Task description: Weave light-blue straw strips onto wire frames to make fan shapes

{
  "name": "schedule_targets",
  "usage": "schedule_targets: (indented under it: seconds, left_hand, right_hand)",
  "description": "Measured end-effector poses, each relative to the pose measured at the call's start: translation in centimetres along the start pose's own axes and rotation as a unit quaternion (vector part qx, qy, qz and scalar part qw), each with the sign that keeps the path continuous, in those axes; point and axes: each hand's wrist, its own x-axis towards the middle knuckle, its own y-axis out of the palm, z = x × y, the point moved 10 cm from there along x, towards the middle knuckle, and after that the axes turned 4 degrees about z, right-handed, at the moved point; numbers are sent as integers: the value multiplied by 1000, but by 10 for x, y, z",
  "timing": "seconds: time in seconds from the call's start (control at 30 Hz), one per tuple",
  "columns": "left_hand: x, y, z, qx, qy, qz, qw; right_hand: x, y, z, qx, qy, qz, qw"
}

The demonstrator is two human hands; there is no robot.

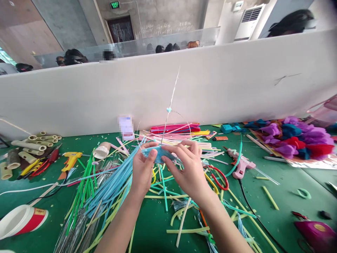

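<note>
Between my left hand [143, 167] and my right hand [190, 165] is a light-blue, partly see-through flat piece [159, 154]. The fingers and thumbs of both hands pinch it, the left at its left end and the right at its right side. From behind it a thin pale wire [172, 93] rises, leaning right, with a small light-blue lump [169, 110] partway up. Where the wire ends among my fingers is hidden. A bundle of light-blue chenille-like stems [116, 177] lies beside my left forearm. Scissors with red and yellow handles [220, 178] lie beside my right wrist.
A yellow glue gun [71, 161] and pliers [50, 163] lie left, near bamboo pieces [33, 146] and a paper cup [23, 221]. On the right are a pink glue gun [242, 167] and colourful petal-like pieces [295, 137]. A white partition [105, 91] stands behind.
</note>
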Motion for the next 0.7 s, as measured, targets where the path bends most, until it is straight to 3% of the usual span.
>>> schedule_targets:
  seconds: [0.1, 0.17, 0.33, 0.4, 0.53, 0.7]
  left_hand:
    - [-2, 11, 17, -52, -81, 33, 995]
    - [-1, 9, 19, -56, -90, 19, 994]
    - [4, -12, 11, -61, -60, -56, 995]
    - [6, -16, 7, -61, -51, -65, 995]
    - [7, -19, 5, -60, -55, -66, 994]
    - [4, -22, 5, -65, -58, -88, 992]
  right_hand:
    - [-2, 0, 5, -44, -29, -15, 999]
    - [-3, 1, 9, -62, -38, -25, 997]
    - [-10, -25, -13, 33, 63, -176, 982]
    - [-7, -17, -28, 129, 105, -147, 975]
    - [-1, 12, -38, 235, 136, -22, 962]
    - [-1, 25, -40, 289, 163, 23, 943]
